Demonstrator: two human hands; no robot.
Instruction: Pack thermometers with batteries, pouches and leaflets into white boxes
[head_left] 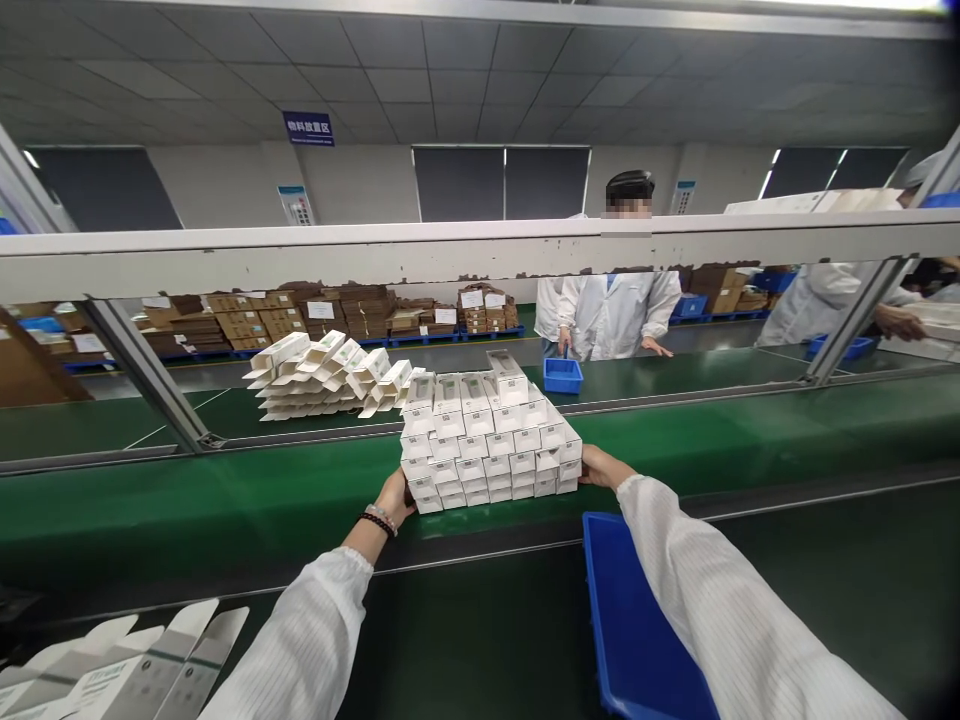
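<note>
Beyond the blue bin [637, 620], the left hand [394, 500] and right hand [600, 467] brace opposite sides of the stacked white boxes [491, 445] on the green belt [300, 500], fingers clamped against them, probably keeping the loose rows together.

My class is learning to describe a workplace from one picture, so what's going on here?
A person's left hand and right hand press the two sides of a stacked block of small white boxes on a green belt. A blue tray sits nearer the person, below the right hand. Across the way, a co-worker in a white coat holds a small blue basket.
</note>
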